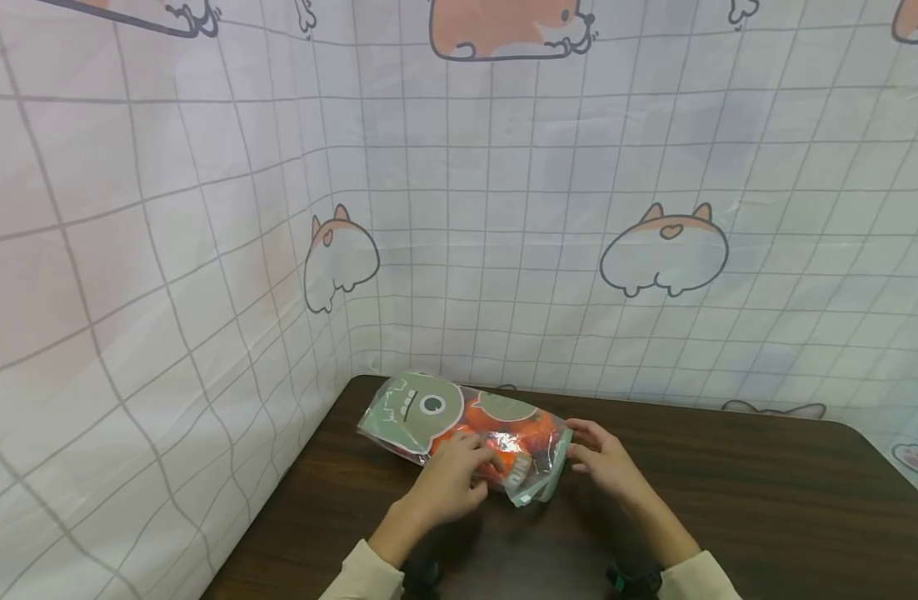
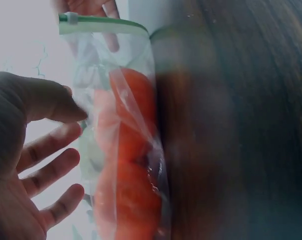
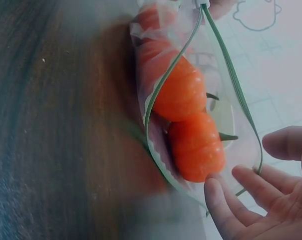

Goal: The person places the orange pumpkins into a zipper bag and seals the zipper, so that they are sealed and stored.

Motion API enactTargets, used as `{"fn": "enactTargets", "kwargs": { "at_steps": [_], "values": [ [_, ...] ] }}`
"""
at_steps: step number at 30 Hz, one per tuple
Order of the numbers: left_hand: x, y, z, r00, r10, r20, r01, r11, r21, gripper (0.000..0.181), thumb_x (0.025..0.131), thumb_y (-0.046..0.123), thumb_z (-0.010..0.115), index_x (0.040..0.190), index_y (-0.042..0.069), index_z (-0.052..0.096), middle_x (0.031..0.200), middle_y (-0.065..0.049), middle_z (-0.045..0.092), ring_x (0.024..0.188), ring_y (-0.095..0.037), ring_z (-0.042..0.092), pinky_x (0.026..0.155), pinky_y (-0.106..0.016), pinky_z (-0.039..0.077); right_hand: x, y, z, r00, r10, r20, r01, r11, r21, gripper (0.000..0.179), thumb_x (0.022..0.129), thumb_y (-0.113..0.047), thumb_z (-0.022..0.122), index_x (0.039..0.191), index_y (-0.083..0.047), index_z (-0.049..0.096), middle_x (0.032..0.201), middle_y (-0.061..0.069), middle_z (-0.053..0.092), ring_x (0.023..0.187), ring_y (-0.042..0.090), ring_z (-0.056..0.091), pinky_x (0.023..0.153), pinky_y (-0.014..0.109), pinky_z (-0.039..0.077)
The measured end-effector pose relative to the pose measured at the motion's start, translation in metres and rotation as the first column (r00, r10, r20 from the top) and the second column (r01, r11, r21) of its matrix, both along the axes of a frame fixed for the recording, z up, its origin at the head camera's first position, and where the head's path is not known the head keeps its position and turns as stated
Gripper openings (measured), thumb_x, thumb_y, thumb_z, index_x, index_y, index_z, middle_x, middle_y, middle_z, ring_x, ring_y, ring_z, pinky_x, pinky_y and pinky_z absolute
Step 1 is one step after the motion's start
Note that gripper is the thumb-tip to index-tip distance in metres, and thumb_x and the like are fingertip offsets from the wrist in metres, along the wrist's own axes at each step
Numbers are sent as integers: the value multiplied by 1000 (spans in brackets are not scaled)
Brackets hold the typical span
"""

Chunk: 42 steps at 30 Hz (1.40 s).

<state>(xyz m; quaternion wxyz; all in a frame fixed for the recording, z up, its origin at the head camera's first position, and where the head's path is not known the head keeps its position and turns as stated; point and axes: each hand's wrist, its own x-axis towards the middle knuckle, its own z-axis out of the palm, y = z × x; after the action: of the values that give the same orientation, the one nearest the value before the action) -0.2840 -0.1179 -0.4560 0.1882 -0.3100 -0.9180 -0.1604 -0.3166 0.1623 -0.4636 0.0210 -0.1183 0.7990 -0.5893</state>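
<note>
A clear zip bag [image 1: 417, 417] with a green cartoon monster print lies on the table's far left part. Inside are several orange, pumpkin-shaped pieces [image 3: 196, 147] with green stems. The bag's green-edged mouth [image 3: 230, 65] gapes toward the right hand, and its white slider [image 2: 71, 18] sits at one end. Over the near side of the bag is my left hand [image 1: 451, 477], its fingers spread and loosely bent at the plastic. At the mouth, my right hand [image 1: 607, 460] touches the rim with its fingers, the thumb held apart from them.
The dark wooden table [image 1: 729, 492] extends to the right of the bag. A white gridded cloth [image 1: 504, 250] with cartoon dogs hangs behind the table and along its left side, close to the bag's far end.
</note>
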Motion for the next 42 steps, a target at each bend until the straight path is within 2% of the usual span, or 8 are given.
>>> {"fn": "enactTargets", "kwargs": {
  "at_steps": [6,13,18,21,25,30,36,42],
  "values": [
    [-2,7,-8,999,23,-48,-25,999,-47,19,86,29,81,104,28,75,102,6,63,103,-16,57,89,-36,48,1,5,2,1000,23,8,-23,1000,13,49,102,-8,56,146,5,42,146,34,50,123,42,62,92,47,58],
    [-4,16,-13,992,31,-122,-45,992,-117,14,84,32,82,97,32,76,98,8,61,95,-13,52,84,-34,44,3,14,14,1000,11,-6,-11,996,87,43,103,-13,57,141,5,45,139,32,54,116,39,66,90,44,58],
    [-4,22,-11,994,21,-105,-35,991,-132,11,82,37,85,84,33,74,93,12,61,88,-10,48,79,-31,40,11,22,22,999,30,-29,-27,993,114,42,103,-14,58,139,6,46,134,31,54,112,33,66,89,45,57],
    [-3,25,-8,995,7,-97,-20,990,-137,13,81,39,85,79,33,73,86,14,59,83,-8,46,76,-29,37,16,25,23,994,90,-59,-80,985,155,41,103,-16,59,136,5,48,130,28,57,107,27,66,86,43,57],
    [-2,31,-3,991,-32,-130,12,989,-145,14,81,38,84,77,32,72,76,16,56,77,-6,45,70,-26,33,22,28,22,974,196,-111,-167,958,233,35,103,-20,60,131,2,55,120,21,64,101,19,65,82,32,56],
    [-3,39,3,987,-53,-149,32,990,-136,13,83,36,83,79,30,73,78,15,62,76,-6,52,66,-23,32,28,31,15,937,310,-160,-257,924,282,26,103,-20,61,123,-3,61,109,15,70,95,17,67,78,24,54],
    [-5,40,6,988,-73,-139,61,994,-94,14,84,34,84,79,29,72,79,16,67,72,0,57,63,-19,37,34,25,6,913,333,-235,-253,915,313,17,98,-16,68,112,-8,64,95,4,70,83,7,64,71,25,54],
    [-7,39,7,990,-78,-116,69,994,-81,13,86,34,82,80,29,72,76,17,67,70,4,56,65,-17,42,37,17,0,890,368,-269,-275,903,330,24,93,-18,75,112,-11,62,93,-1,65,79,2,60,68,23,54]
  ]
}}
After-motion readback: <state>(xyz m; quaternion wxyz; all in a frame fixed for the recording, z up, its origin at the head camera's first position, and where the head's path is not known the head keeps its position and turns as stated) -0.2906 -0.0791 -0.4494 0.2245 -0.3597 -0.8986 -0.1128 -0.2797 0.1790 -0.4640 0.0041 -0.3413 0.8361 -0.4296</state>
